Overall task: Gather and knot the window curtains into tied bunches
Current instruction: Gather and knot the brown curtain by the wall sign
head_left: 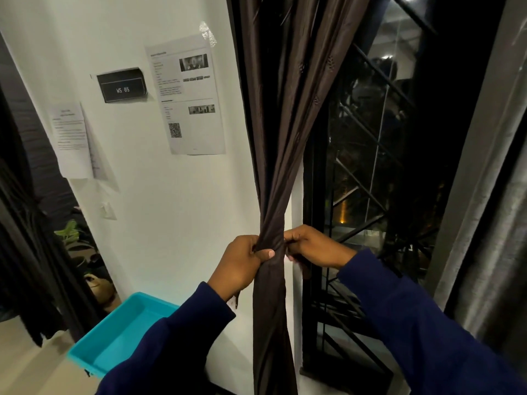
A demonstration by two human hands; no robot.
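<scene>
Left hand [242,262] clamps gathered brown curtain [288,124] into narrow rope; right hand [312,246] pinches same bunch from right, likely readying knot.

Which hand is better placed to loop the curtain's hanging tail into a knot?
Probably the left hand: it grips fully round the gathered curtain, tail directly below. The right hand only pinches at the side.

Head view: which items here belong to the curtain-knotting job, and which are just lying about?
Job:
brown curtain, gathered into a bunch
left hand, grip round the bunch
right hand, pinching the bunch from the other side

Lying about:
turquoise tray
wall papers
WS 05 sign
potted plant
grey curtain
</scene>
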